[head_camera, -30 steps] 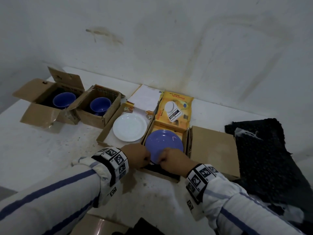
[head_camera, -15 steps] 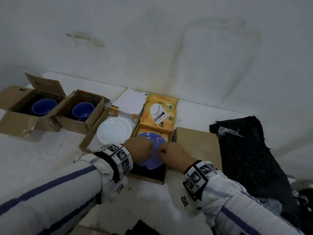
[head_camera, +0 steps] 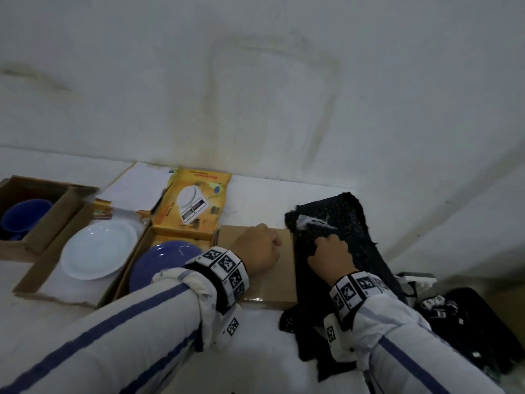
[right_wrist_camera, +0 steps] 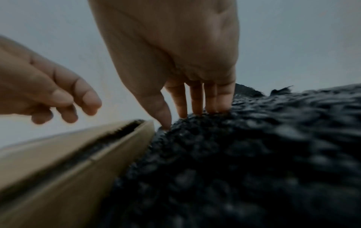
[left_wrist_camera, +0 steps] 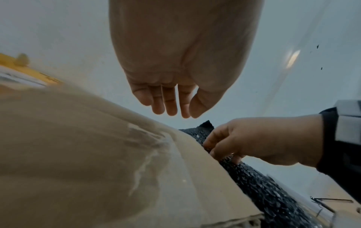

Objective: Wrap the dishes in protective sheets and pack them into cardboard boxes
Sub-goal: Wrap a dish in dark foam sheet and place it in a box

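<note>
White counter against a stained wall: right hand (head_camera: 329, 253) pinches the black sheet (head_camera: 352, 223), right of the boxed blue plate (head_camera: 159, 260); left hand (head_camera: 260, 247) hovers loosely curled, empty. Next: draw one sheet free.

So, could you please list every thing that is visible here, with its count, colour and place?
Blue plate: one, blue, in the yellow-lidded box, partly behind the left sleeve.
White plate: one, white, in the open box left of it.
Blue bowl: one, blue, in the brown box at far left.
Yellow lid: one, yellow, a scale printed on it, raised against the wall.
Closed box: one, brown, in the middle.
Black sheet: one, black and bumpy, right of the closed box.
Left hand: over the closed box, holding nothing.
Right hand: fingers pressed on the black sheet's edge.
</note>
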A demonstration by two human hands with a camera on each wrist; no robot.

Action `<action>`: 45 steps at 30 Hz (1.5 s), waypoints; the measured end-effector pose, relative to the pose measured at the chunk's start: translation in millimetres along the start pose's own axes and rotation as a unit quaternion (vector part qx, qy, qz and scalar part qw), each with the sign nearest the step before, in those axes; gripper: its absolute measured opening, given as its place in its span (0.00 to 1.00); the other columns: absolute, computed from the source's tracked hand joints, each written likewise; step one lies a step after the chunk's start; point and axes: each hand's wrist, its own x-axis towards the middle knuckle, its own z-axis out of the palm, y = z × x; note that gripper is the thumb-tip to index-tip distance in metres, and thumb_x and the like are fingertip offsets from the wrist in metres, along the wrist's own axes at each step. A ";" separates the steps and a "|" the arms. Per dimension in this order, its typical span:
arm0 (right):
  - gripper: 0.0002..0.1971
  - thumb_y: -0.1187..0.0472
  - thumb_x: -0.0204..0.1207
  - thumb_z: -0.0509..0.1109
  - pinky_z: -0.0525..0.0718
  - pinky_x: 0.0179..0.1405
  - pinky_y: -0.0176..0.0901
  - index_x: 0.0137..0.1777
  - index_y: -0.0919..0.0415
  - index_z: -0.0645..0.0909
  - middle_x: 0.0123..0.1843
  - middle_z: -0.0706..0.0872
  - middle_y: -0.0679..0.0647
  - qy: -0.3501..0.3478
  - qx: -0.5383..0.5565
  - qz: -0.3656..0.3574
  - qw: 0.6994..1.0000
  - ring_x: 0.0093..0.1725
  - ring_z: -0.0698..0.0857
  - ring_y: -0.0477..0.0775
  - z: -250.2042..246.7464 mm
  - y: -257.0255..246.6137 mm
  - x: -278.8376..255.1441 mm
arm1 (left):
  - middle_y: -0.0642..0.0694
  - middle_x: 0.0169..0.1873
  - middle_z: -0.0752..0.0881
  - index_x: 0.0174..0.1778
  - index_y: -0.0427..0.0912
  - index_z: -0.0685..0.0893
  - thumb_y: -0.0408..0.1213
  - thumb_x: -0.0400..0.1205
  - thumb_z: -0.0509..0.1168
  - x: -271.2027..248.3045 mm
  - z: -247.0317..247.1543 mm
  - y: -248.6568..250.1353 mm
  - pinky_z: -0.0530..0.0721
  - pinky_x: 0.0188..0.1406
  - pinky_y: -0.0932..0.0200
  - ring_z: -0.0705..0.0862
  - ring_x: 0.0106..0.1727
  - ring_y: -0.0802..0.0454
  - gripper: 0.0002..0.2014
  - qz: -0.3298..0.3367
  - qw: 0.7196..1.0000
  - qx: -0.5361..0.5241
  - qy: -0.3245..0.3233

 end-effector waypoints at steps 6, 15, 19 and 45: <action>0.15 0.58 0.80 0.61 0.76 0.62 0.53 0.64 0.60 0.76 0.66 0.74 0.59 0.041 -0.062 -0.073 0.995 0.67 0.72 0.63 16.7 18.7 5.8 | 0.40 0.62 0.78 0.60 0.45 0.85 0.36 0.83 0.58 25.7 17.9 25.2 0.78 0.61 0.51 0.79 0.61 0.40 0.14 0.003 0.999 0.045 0.010; 0.11 0.60 0.77 0.63 0.81 0.53 0.52 0.44 0.65 0.85 0.50 0.83 0.62 0.131 0.109 -0.093 0.981 0.55 0.80 0.64 -16.7 24.2 12.4 | 0.46 0.70 0.76 0.78 0.45 0.65 0.45 0.80 0.68 38.3 24.8 40.5 0.77 0.68 0.53 0.77 0.69 0.49 0.32 -0.038 0.987 -0.149 -0.056; 0.07 0.61 0.76 0.66 0.79 0.53 0.47 0.36 0.58 0.77 0.44 0.81 0.55 0.100 0.241 -0.147 0.954 0.48 0.81 0.56 -43.5 5.5 4.1 | 0.48 0.54 0.81 0.75 0.48 0.64 0.34 0.77 0.70 29.8 16.3 48.1 0.84 0.42 0.54 0.84 0.45 0.50 0.32 -0.008 0.960 -0.281 -0.020; 0.05 0.68 0.74 0.65 0.76 0.47 0.46 0.49 0.63 0.77 0.53 0.84 0.64 -0.009 0.066 -0.265 0.962 0.54 0.83 0.65 18.7 -223.5 -9.3 | 0.41 0.57 0.81 0.69 0.38 0.71 0.24 0.74 0.65 -89.3 -53.5 -159.1 0.79 0.59 0.56 0.81 0.61 0.45 0.26 -0.136 0.963 -0.179 0.149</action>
